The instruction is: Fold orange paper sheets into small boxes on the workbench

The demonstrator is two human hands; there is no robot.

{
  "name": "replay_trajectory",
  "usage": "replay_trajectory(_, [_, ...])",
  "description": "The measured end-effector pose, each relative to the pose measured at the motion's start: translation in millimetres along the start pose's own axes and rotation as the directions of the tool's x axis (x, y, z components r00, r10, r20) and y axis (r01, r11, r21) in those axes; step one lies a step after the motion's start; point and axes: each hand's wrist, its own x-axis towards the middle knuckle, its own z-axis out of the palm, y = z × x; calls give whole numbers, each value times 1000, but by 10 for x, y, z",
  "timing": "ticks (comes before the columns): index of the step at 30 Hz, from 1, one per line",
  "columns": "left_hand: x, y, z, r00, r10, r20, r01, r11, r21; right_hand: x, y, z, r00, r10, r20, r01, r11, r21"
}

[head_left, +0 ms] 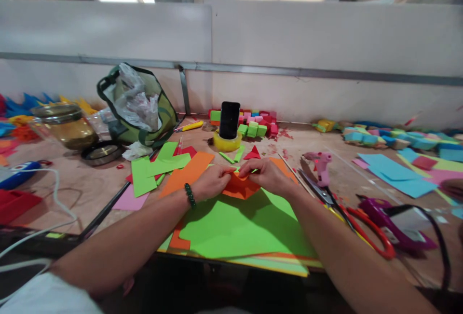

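Observation:
Both of my hands grip a folded piece of orange paper (241, 187) above a stack of coloured sheets. My left hand (213, 180), with a dark beaded bracelet at the wrist, pinches its left edge. Fingers of my right hand (265, 175) are closed on the upper right part of the same paper. Beneath lies a large green sheet (242, 232), with orange and yellow sheets showing under its edges. A small red paper triangle (254, 152) lies just beyond my right hand.
A phone (229, 120) leans on a yellow tape roll (227, 143) ahead. To the right lie scissors (372, 229), a pink glue gun (322, 167) and a purple tool (394, 222). Left are green strips (144, 179), a bag (159, 106), a glass jar (67, 126) and a white cable (56, 193).

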Motion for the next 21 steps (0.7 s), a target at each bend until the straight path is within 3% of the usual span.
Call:
replay_trajectory(5, [-71,65,17,997,74,-2,-71,968,240,-10,-28,62,993,-110,-33,106,987,-123])
replay_trajectory(8, [-81,69,44,994,105,-16,-97,959,267,-20,-69,68,992,-116,-45,104,973,-206])
replay_trajectory(12, [-60,22,87,989,95,-109,-81,989,127,-37,-126,41,988,-124,-97,96,962,-254])
replay_trajectory(16, [-38,-14,105,976,79,-201,-102,989,-105,-47,-171,10,986,-164,-25,153,955,-254])
replay_trajectory(21, [-27,3,93,994,49,-98,-69,975,-213,-53,-221,27,985,-160,65,172,938,-302])
